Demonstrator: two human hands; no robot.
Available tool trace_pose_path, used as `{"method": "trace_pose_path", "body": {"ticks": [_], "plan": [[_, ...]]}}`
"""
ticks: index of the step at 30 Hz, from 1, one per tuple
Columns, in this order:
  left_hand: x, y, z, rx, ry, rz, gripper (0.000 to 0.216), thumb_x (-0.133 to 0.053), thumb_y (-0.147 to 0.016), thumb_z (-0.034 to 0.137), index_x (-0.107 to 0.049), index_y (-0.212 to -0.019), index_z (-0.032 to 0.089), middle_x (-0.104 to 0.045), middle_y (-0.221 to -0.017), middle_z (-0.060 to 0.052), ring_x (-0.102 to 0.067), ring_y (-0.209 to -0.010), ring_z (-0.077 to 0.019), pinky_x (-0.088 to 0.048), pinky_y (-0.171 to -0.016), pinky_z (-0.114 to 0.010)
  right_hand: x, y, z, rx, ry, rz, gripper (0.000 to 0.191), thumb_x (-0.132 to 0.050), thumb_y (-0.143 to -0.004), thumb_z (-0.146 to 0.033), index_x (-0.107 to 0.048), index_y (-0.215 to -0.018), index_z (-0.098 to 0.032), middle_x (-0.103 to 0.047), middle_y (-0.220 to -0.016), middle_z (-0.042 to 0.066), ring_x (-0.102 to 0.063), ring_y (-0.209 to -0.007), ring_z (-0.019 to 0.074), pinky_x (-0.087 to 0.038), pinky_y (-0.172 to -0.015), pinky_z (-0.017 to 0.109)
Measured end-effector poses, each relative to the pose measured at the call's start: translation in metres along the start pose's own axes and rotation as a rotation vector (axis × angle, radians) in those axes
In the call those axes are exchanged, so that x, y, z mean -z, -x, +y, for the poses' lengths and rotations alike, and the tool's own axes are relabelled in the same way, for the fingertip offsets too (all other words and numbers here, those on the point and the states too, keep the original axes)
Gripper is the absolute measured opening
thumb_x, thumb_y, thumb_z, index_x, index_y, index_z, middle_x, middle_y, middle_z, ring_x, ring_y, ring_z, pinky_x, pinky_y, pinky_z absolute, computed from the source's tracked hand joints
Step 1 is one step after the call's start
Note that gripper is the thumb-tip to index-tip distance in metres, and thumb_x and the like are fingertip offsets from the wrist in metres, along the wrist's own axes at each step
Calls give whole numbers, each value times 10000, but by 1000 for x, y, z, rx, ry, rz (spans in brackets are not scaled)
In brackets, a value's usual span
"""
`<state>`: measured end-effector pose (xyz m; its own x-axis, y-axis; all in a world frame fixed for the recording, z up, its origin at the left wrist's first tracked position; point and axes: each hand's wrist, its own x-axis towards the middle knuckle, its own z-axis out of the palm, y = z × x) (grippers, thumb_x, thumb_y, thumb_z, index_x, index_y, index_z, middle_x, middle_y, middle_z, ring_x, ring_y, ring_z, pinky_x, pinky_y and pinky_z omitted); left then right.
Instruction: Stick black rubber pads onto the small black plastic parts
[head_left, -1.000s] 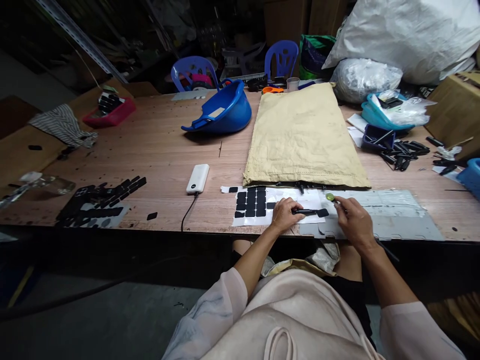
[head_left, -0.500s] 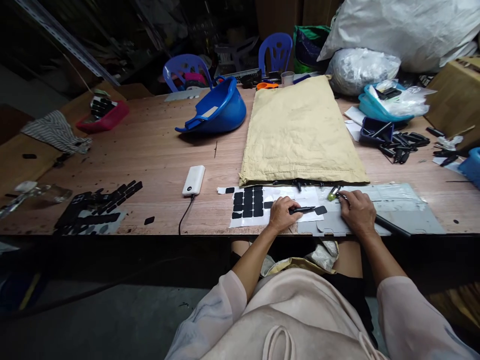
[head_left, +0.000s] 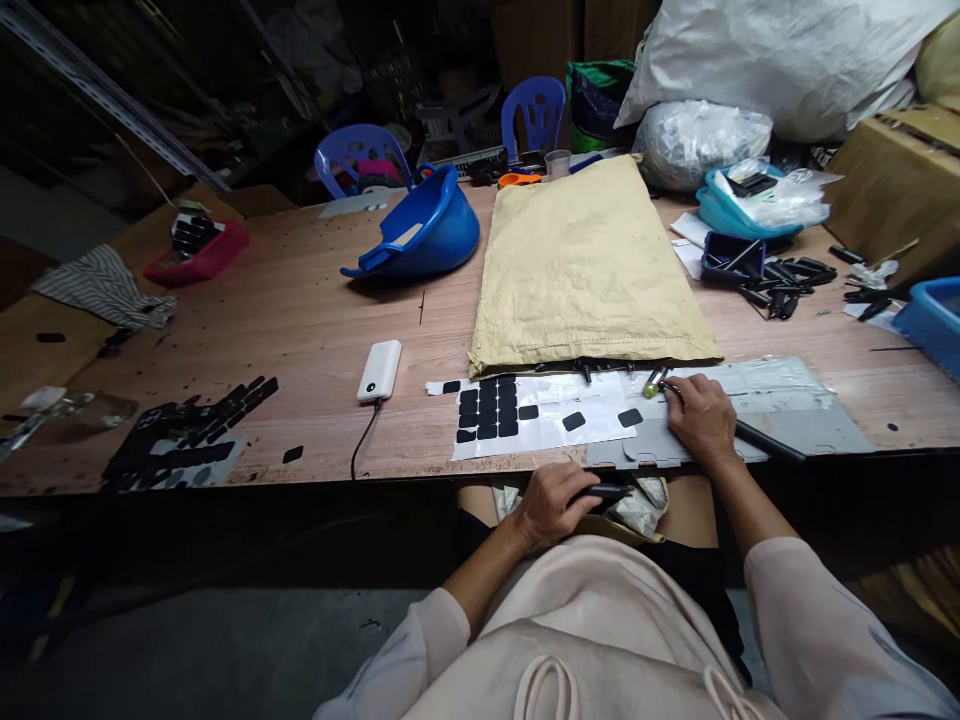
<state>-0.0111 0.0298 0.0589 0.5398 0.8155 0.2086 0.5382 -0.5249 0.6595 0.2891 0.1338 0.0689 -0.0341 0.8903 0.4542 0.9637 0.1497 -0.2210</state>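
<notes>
My left hand is closed around a black pen-shaped piece, held over my lap just below the table's front edge. My right hand rests on the grey board, gripping a small hammer by its long black handle. The hammer's silver and yellow-green head lies past my fingertips. Between the hands is a white sheet bearing rows of black rounded stickers; a few sit singly towards its right side.
A large tan sack lies behind the sheet, with dark pieces under its front edge. Left of it are a white power bank with a cable and a tilted blue basin. Black pieces are heaped at right, near a turquoise bowl.
My left hand has moved off the white sheet and down over my lap, still holding the black piece. A loose black sticker now shows where it was. My right hand keeps its grip.
</notes>
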Motion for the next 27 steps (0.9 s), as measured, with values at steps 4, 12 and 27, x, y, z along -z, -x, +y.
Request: {"method": "trace_pose_path", "body": {"ticks": [4,12,27], "plan": [[-20,35,-9,121,-93,-39,231,-605,-1006,342,-765,-1149,256,-759,-965,-80,-743,-860,-211,-607,-799,-323,1,0,0,5,12,-1,269,-524,-968,-298,-751,-1085,-214,-642,-940,106,-492,-864,252,-357,-755,366],[5,3,2,196,-95,75,196,-642,-983,291,-792,-1102,251,-777,-962,-56,-738,-870,-194,-602,-813,-305,0,0,0,21,31,15,261,-526,-972,-299,-746,-1081,-210,-645,-942,104,-489,-850,245,-351,-741,360],[91,-142,-65,677,-387,222,154,-736,-929,311,-759,-1065,242,-674,-1183,-79,-680,-1082,-273,-538,-864,-343,2,0,-3,21,47,8,257,-530,-980,-284,-750,-1087,-206,-663,-956,103,-522,-878,249,-377,-741,357]]}}
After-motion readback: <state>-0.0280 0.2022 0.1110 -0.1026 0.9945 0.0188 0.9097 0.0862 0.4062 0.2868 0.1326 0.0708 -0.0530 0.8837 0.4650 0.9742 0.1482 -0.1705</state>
